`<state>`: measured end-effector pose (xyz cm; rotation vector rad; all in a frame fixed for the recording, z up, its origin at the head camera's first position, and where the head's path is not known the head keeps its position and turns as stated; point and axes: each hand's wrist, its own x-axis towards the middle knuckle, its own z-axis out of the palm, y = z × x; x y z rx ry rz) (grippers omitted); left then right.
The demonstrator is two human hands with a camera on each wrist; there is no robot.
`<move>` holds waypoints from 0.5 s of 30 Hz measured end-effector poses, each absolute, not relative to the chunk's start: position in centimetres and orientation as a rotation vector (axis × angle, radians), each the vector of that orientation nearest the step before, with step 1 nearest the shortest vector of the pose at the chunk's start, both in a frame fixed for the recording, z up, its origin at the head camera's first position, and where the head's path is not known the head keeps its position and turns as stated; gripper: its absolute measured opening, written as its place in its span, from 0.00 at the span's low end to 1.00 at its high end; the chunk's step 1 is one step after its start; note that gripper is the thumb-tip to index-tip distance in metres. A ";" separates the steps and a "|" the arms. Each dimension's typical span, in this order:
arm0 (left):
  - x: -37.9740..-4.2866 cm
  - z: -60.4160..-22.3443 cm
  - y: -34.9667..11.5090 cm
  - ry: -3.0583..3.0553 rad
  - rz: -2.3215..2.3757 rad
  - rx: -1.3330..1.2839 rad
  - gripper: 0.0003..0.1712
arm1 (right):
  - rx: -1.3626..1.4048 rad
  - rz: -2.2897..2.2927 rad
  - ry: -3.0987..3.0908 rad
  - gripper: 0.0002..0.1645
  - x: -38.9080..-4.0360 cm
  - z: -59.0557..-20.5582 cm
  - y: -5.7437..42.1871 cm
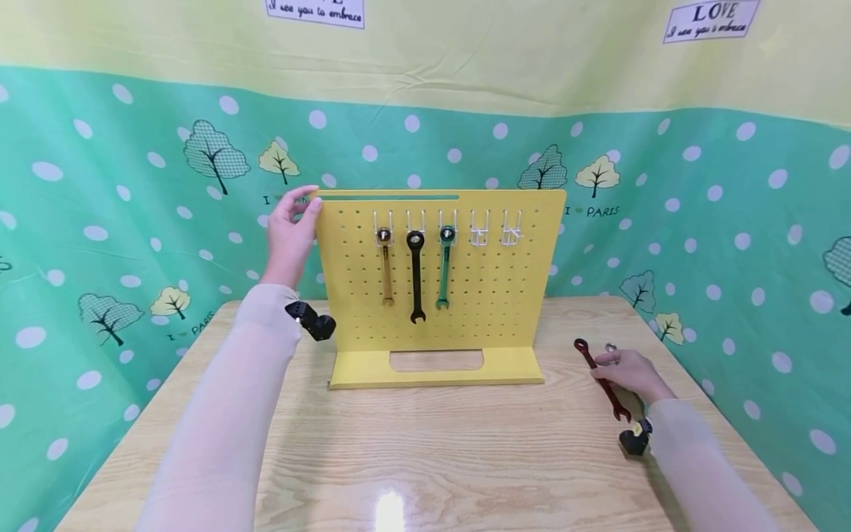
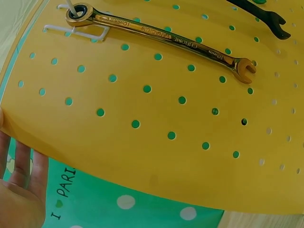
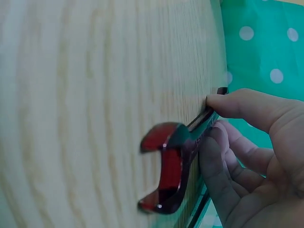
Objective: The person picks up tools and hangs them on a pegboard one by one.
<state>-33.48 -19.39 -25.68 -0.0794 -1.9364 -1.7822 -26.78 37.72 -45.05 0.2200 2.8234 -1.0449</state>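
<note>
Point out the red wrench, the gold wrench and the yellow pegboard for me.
Red wrench [image 1: 608, 390], head view: on its shaft.
Gold wrench [image 2: 164, 36], left wrist view: on its shaft.
Yellow pegboard [image 1: 495, 295], head view: on its perforated panel.

Right grip [image 3: 256, 159] pinches red wrench [image 3: 182, 147]; wood-grain tabletop [image 3: 85, 114], dotted green cloth [image 3: 261, 52] behind.
</note>
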 end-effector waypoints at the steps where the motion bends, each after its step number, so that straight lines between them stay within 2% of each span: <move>1: -33.5 -25.7 -19.4 -1.936 -1.784 -0.077 0.20 | 0.224 -1.054 2.822 0.33 -26.7 -45.0 37.7; 15: -33.4 -25.6 -19.4 -1.936 -1.795 -0.082 0.20 | 0.227 -1.094 2.819 0.29 -26.6 -45.0 37.5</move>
